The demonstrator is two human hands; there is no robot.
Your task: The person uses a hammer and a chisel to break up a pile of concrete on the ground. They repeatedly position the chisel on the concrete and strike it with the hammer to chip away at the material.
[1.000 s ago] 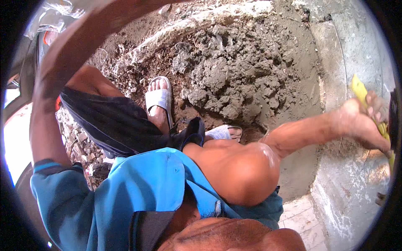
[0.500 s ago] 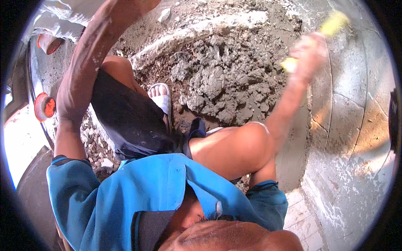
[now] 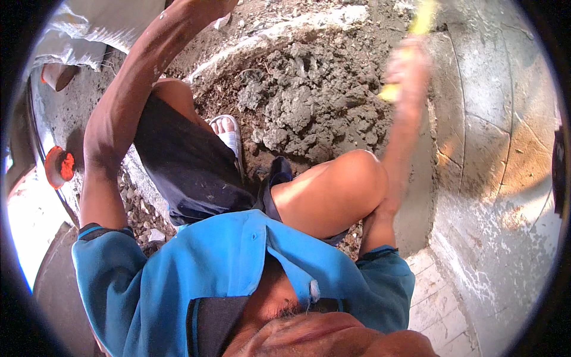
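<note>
My right hand [image 3: 409, 62], smeared by motion, is closed around a long yellow object [image 3: 423, 18]. The yellow sticks out beyond the fist at both ends; its exact kind is too blurred to tell. This hand is at the right edge of a heap of lumpy grey wet mortar [image 3: 315, 98], near the scored grey wall surface. My left forearm [image 3: 128, 101] reaches up past my knee and leaves the picture at the top, so the left hand is out of sight.
A pale rough ridge [image 3: 279, 44] curves behind the mortar. My sandalled foot [image 3: 229, 138] stands at its left. Two orange-rimmed cups [image 3: 57, 168] lie at the far left, with torn whitish sacking [image 3: 83, 35] above. Scored plaster [image 3: 485, 140] rises on the right; gravel [image 3: 140, 217] lies beside my leg.
My right hand has swung left and slightly up with the yellow object, from over the scored surface to the mortar's edge. My left forearm has shifted slightly to the right.
</note>
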